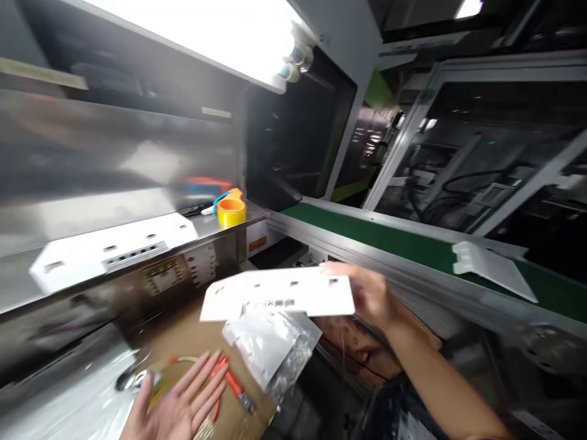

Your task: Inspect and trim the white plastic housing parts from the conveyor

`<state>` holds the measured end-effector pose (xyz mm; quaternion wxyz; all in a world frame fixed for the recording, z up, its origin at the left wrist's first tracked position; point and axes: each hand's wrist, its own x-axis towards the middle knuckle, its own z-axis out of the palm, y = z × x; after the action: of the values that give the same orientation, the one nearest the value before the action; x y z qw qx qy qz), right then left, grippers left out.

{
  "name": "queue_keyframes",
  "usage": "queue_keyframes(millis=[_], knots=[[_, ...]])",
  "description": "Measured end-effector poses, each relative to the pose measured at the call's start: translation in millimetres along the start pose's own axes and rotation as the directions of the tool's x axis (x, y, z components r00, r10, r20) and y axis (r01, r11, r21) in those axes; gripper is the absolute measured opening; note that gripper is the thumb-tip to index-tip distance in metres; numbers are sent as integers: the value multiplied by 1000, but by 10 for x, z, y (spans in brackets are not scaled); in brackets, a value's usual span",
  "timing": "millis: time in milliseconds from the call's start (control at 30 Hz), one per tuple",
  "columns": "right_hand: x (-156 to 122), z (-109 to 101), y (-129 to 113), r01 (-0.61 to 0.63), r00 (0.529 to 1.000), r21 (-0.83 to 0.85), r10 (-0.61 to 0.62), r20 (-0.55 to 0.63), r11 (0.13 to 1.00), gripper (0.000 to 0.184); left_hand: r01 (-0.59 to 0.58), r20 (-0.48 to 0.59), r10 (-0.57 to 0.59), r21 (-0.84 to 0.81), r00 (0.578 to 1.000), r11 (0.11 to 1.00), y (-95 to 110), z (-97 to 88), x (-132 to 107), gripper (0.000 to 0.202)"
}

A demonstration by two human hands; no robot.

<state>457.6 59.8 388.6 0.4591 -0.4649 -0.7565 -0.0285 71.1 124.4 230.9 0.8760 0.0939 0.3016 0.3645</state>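
My right hand (370, 293) grips the right end of a white plastic panel (275, 286) with several small slots and cutouts. The panel is held up in the middle of the view. Palm up and fingers spread, my left hand (181, 400) is empty at the lower left. Near its fingertips lies an orange-handled tool (233, 377) on brown cardboard (183, 333). A clear plastic bag (270, 342) shows just below the panel; whether the two touch, I cannot tell.
A similar white panel (114, 247) rests on the metal shelf at left, beside a yellow tape roll (232, 214). Along the right runs a green conveyor belt (367, 235) with another white part (493, 269) on it. A bright lamp (206, 30) hangs above.
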Motion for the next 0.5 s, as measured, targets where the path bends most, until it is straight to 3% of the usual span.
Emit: queue_keyframes(millis=[67, 167, 233, 300, 400, 500], knots=[[-58, 662, -233, 3, 997, 292, -25, 72, 956, 27, -48, 143, 74, -175, 987, 983, 210, 55, -200, 104], [-178, 1510, -544, -24, 995, 528, -32, 97, 849, 27, -152, 221, 220, -288, 950, 945, 547, 56, -652, 74], [-250, 1930, -755, -89, 995, 603, 43, 90, 793, 25, -222, 112, 255, -243, 961, 944, 726, 1, -1001, 64], [-284, 2236, -965, -156, 988, 666, 125, 95, 729, 23, -332, -71, 324, -204, 943, 921, 831, -69, -1331, 64], [-267, 2547, -1233, -179, 983, 756, 136, 120, 630, 25, -483, -295, 419, -190, 859, 855, 857, -181, -1721, 62], [-241, 2767, -1385, -186, 983, 798, 101, 156, 574, 27, -562, -340, 481, -198, 808, 803, 796, -286, -1981, 53]])
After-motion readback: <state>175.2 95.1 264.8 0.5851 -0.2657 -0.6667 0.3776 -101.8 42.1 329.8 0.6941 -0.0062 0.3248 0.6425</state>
